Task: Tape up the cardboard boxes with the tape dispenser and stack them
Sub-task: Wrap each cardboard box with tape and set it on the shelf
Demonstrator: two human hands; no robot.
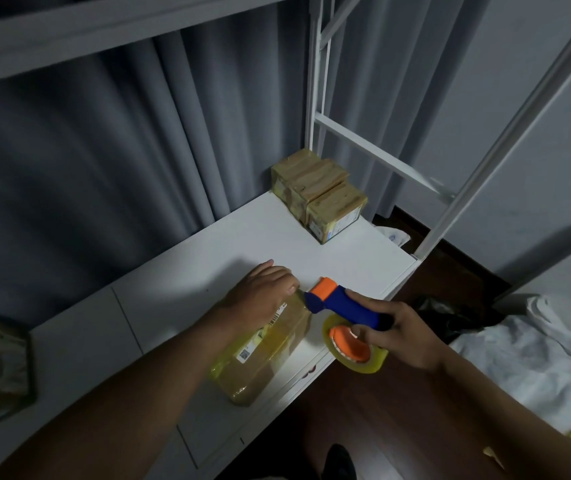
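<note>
The left hand (260, 292) is pressing flat, fingers straight, on the far end of the tape-wrapped brown cardboard box (263, 348) lying near the white counter (208, 258) edge, while the right hand (402, 332) is gripping the blue-and-orange tape dispenser (343, 306), its cutter at the box's far right corner; pulling taut before cutting would likely help; label barcodes are showing, text unreadable
</note>
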